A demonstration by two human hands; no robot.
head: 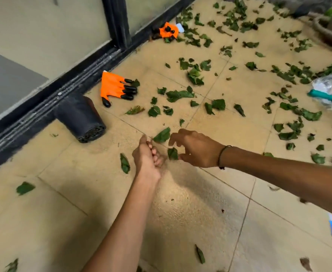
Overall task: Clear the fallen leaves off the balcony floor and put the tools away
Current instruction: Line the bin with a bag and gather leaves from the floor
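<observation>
Beside the overturned black pot, a leaf is pinched by the right hand; the left hand is curled, seemingly round leaves, and more leaves lie scattered beyond the pot

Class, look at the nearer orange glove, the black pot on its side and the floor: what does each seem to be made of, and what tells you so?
Glove: probably orange fabric or rubber, matte, with glossy black hard-looking tips.
Pot: likely thin black plastic, with a perforated base.
Floor: speckled beige tiles with grout lines, perhaps ceramic or stone.
</observation>
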